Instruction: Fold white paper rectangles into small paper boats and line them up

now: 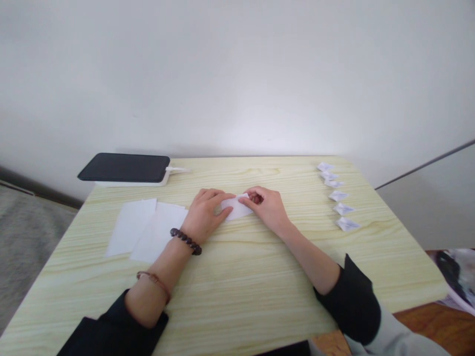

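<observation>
Apparently mid-fold: pinching a small white strip of folded paper [238, 207] near the middle of the pale wood-grain surface [241, 296], gripping its left end between thumb and fingers of the left hand [218, 205] and its right end likewise with the right hand [249, 199]. Probably calls next for aligning edges, then pressing the crease. Can read no brand, label or writing on the flat black-screened phone [126, 168], the blank white paper sheets [163, 232] or the small pointed white folded-paper pieces [348, 224].

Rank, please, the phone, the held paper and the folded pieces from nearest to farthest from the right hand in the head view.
1. Held paper: touching the right hand.
2. Folded pieces: to its right.
3. Phone: far left.
</observation>
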Demonstrator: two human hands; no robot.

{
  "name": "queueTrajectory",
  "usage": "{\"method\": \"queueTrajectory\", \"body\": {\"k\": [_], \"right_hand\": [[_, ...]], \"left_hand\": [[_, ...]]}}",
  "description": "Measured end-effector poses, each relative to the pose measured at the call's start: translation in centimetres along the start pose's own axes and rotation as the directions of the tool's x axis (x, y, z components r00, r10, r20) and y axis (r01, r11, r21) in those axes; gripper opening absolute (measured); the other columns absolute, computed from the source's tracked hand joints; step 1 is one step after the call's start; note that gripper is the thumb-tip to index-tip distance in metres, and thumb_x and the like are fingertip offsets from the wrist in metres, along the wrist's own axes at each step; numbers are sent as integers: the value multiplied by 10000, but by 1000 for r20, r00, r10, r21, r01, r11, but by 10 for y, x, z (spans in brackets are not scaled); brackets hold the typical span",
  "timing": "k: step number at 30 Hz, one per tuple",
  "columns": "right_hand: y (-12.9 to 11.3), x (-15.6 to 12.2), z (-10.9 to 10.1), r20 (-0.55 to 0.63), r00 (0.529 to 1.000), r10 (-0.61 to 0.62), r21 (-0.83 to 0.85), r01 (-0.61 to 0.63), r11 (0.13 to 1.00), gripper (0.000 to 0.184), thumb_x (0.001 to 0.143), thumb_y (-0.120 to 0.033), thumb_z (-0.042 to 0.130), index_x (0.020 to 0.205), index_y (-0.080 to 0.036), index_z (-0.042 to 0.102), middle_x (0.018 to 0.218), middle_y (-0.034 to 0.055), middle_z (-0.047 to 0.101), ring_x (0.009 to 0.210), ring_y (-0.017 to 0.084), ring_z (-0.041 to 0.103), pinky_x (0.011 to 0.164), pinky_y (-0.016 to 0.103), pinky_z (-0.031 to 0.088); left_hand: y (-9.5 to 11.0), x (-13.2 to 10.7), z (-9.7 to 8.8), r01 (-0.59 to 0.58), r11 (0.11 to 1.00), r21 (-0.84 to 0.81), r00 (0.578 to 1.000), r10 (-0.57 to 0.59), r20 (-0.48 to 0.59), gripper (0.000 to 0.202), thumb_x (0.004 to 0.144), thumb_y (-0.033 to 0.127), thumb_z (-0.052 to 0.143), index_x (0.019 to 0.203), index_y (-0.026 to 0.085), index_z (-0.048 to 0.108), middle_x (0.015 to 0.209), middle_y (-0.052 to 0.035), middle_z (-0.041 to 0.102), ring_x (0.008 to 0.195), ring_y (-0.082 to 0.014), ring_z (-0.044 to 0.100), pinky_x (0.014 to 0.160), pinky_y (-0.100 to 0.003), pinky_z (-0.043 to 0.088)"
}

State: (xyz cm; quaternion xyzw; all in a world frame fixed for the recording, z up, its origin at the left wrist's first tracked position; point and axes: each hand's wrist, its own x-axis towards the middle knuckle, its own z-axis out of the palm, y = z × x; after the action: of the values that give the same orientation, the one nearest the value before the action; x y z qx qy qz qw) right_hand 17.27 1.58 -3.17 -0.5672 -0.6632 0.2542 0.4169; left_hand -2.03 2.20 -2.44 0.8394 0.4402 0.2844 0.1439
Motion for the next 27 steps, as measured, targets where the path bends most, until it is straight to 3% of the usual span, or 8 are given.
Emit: {"method": "queueTrajectory", "body": {"k": [3,6,9,13,21,27], "right_hand": [[1,0,0,-33,999,-29,-75,27,997,142,748,-307,716,771,-169,694,678,11,666,590,117,572,587,233,448],[1,0,-6,47,987,-153,-124,158,980,111,811,-266,657,785,-178,719,729,26,687,637,123,601,617,238,467],[3,0,-13,186,927,-324,-125,350,928,178,876,-201,566,933,-187,734,862,51,694,750,130,626,673,241,488],[9,1,-15,238,866,-439,-173,483,858,230,908,-208,523,1025,-223,721,913,56,668,810,132,619,716,255,501],[15,1,-9,174,842,-511,-223,539,812,186,889,-224,566,912,-230,750,876,45,690,793,131,633,711,246,514],[13,1,-11,212,826,-523,-185,559,808,192,891,-207,551,940,-207,737,904,61,672,825,142,617,755,273,512]], "left_hand": [[0,-1,2,-19,991,136,1000,17,13,232,862,301,565,1044,271,705,1055,-62,616,981,-242,506,904,-439,429],[1,-3,2,-19,976,215,1000,14,24,247,876,311,553,1074,275,696,1066,-65,608,1001,-256,495,884,-452,434],[0,-4,1,-25,972,236,1000,22,16,249,881,298,548,1080,253,692,1039,-68,614,1000,-252,498,874,-439,443],[-2,-4,-1,-50,973,224,999,46,24,259,884,279,541,1094,222,681,1005,-77,611,983,-245,501,859,-420,454],[-1,-3,-2,-104,966,235,995,99,32,286,885,250,539,1149,266,650,969,-64,601,939,-228,508,838,-400,462],[-2,-4,-3,-124,956,267,992,121,28,268,891,265,540,1130,269,660,965,-60,604,927,-221,511,822,-386,465]]}}
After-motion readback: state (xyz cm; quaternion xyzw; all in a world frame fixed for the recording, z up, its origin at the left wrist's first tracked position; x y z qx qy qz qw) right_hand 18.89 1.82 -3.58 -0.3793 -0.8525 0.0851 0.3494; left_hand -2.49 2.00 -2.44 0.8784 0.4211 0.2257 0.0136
